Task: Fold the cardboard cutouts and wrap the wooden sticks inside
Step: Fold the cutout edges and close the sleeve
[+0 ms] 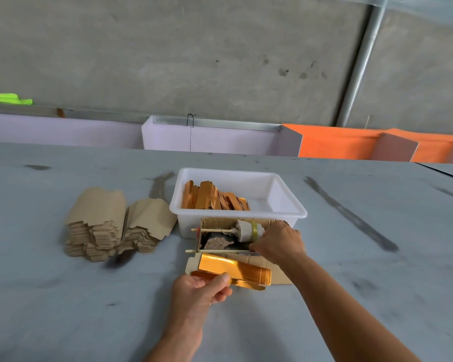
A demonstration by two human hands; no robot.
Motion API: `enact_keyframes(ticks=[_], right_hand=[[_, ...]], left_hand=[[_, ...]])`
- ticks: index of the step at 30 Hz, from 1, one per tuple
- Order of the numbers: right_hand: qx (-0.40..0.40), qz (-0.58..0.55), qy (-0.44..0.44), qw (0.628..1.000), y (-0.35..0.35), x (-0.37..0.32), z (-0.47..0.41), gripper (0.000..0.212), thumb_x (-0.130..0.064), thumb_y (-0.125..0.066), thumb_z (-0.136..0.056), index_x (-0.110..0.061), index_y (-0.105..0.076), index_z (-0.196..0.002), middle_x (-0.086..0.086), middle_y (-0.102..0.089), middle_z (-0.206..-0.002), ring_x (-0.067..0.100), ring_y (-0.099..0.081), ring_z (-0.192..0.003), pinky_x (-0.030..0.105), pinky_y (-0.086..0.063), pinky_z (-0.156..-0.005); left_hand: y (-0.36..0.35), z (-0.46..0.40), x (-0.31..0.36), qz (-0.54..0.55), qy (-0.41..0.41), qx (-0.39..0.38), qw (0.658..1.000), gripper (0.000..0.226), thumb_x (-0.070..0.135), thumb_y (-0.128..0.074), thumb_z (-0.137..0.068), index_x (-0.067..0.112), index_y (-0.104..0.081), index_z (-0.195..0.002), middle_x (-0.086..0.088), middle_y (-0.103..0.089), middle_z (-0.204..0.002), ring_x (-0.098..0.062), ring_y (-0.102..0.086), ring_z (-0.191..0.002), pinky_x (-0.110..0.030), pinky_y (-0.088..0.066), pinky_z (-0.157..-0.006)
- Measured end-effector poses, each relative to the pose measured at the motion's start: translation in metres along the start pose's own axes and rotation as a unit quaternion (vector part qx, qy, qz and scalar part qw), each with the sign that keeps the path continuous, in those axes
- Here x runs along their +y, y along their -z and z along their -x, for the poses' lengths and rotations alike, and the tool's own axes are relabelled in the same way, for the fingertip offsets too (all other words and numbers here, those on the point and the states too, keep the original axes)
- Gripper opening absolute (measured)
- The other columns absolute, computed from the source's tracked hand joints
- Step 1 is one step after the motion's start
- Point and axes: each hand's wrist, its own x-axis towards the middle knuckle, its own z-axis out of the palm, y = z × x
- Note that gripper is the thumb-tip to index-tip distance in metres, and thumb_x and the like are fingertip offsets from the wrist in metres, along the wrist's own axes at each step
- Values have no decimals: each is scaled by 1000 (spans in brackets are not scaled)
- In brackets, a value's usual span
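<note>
My left hand (pixel 202 288) pinches the near left end of a shiny gold folded cutout (pixel 236 271), which lies across a flat brown cardboard piece (pixel 280 270). My right hand (pixel 279 242) reaches into a small cardboard holder (pixel 209 223) just in front of the tub, fingers curled at a tape roll (pixel 247 231) on a thin wooden stick (pixel 212 230); what the fingers hold is hidden. A second wooden stick (pixel 194 251) lies along the holder's near edge. Two stacks of brown cardboard cutouts (pixel 100 223) sit to the left.
A white plastic tub (pixel 285 212) behind the holder contains several gold wrapped pieces (pixel 215 198) leaning at its left side. The grey table (pixel 63 309) ends at purple and orange partition boards (pixel 220 139) in front of a concrete wall.
</note>
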Motion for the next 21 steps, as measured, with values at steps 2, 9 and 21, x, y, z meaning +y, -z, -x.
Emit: enact_keyframes(ticks=[2, 9, 21], right_hand=[[0, -27, -23, 999, 0, 0, -1, 37, -24, -71, -77, -14, -59, -111, 6, -61, -98, 22, -59, -96, 35, -56, -80], [-5, -71, -45, 996, 0, -1, -3, 37, -23, -73, -76, -16, -58, -109, 2, -60, -91, 18, -60, -89, 31, -55, -74], [-5, -81, -11, 997, 14, -6, 0, 21, -11, -63, -82, -5, -62, -102, 6, -57, -80, 17, -54, -65, 19, -37, -47]], left_hand=[[-1, 1, 0, 0, -2, -2, 1000, 7, 1, -74, -73, -1, -68, -75, -19, -70, -67, -24, -67, -56, -29, -53, -55], [-3, 2, 0, -7, -5, -1, 1000, 6, -1, -74, -74, 0, -68, -75, -17, -70, -65, -22, -66, -54, -29, -53, -56], [-13, -4, -4, 9, -5, 39, 999, 7, -2, -73, -75, 4, -69, -74, -7, -72, -65, -19, -69, -59, -22, -56, -56]])
